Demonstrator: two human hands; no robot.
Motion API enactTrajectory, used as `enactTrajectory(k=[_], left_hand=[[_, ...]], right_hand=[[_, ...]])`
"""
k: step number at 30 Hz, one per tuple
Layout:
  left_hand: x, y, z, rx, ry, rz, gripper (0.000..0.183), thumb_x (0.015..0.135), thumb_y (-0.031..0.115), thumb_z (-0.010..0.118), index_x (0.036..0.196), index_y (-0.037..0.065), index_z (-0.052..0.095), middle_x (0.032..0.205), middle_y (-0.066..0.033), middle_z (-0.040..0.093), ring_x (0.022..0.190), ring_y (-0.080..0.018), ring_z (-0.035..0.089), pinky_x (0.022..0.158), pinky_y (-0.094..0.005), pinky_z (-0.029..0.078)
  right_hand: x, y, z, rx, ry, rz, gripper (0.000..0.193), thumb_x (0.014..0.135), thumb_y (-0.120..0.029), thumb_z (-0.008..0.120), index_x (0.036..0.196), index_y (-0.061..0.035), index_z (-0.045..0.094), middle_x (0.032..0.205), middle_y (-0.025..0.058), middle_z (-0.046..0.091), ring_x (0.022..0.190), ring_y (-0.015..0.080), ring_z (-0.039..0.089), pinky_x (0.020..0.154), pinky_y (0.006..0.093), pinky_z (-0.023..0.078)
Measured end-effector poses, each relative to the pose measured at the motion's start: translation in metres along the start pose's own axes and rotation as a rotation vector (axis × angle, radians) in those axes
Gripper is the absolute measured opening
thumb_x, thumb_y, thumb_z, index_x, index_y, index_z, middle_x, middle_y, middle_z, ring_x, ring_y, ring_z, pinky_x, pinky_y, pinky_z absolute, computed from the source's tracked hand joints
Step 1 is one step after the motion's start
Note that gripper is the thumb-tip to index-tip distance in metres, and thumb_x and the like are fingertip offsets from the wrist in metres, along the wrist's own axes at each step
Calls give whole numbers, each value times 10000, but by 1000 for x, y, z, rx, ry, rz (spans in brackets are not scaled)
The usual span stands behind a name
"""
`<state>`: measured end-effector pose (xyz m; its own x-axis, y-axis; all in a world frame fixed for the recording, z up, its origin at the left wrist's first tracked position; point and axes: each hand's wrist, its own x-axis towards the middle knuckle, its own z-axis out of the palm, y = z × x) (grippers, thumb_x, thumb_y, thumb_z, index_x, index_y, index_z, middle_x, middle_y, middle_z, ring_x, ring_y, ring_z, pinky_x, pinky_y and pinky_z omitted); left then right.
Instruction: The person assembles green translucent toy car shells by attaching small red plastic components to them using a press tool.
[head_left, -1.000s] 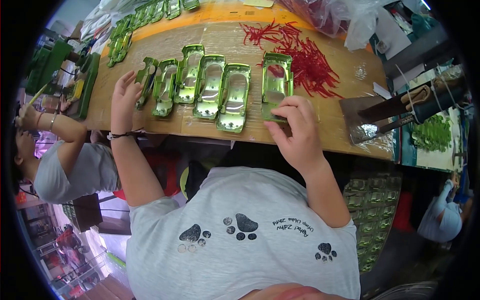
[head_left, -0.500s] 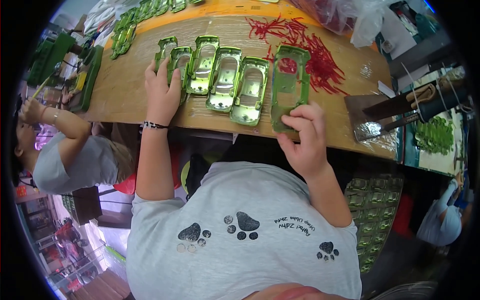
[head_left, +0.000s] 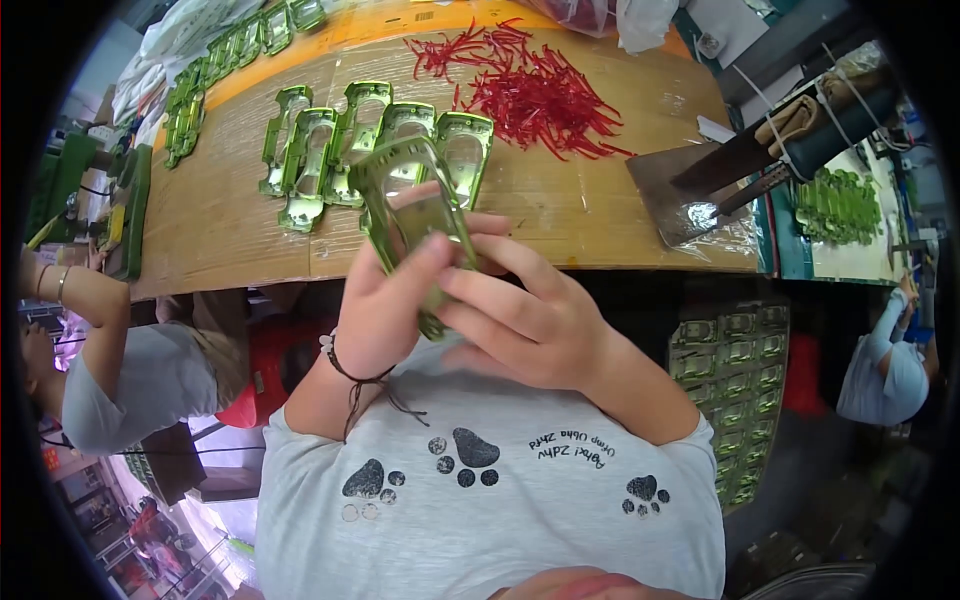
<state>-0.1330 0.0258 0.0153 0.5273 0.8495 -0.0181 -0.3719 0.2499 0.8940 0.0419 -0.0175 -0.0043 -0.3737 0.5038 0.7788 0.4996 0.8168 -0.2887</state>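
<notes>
Tilted in front of my chest is a shiny green toy car body shell (head_left: 400, 165), with a large opening through its middle. My left hand (head_left: 385, 300) grips it along the lower left side, thumb lying across it. My right hand (head_left: 540, 315) closes on its lower right side, the fingers bent over the edge. Just beyond, several more green car shells (head_left: 312, 150) lie side by side on the table; the held one hides part of them. A heap of thin red plastic strips (head_left: 545, 100) lies to their right.
The table (head_left: 230, 220) is covered in brown board and clear film. Tools with dark handles (head_left: 740, 155) rest on a metal plate at the right. More shells stand in a row at the far left and in a tray (head_left: 735, 390) below. A co-worker (head_left: 130, 370) sits at left.
The shell in my right hand has come left and toward my chest, and now tilts. My left hand has left the row of shells and taken hold of it too.
</notes>
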Motion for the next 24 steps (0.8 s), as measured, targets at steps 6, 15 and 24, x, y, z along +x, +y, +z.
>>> enactTrajectory(k=[6, 15, 24], left_hand=[[-8, 2, -21, -44, 238, -75, 357, 1009, 196, 460, 1330, 41, 459, 974, -194, 634, 667, -264, 675, 469, -328, 554], [-18, -29, -21, -139, -153, -234, 393, 948, 157, 610, 1293, -10, 528, 1158, -145, 644, 987, -240, 671, 751, -301, 563], [-17, -48, -3, -24, -162, -100, 802, 797, 123, 778, 1453, 67, 320, 1339, -147, 470, 925, -182, 625, 760, -314, 539]], right_hand=[[-7, 49, -23, -421, 163, 574, 167, 838, -26, 605, 1003, 0, 609, 1023, 129, 552, 919, 326, 570, 821, 418, 484], [-9, 92, -17, -578, -84, 788, 77, 873, -53, 561, 861, 17, 589, 948, 163, 550, 900, 359, 566, 795, 437, 482], [2, 63, -25, -266, 26, 821, 72, 848, -5, 618, 912, 26, 623, 904, 147, 615, 778, 286, 642, 684, 354, 527]])
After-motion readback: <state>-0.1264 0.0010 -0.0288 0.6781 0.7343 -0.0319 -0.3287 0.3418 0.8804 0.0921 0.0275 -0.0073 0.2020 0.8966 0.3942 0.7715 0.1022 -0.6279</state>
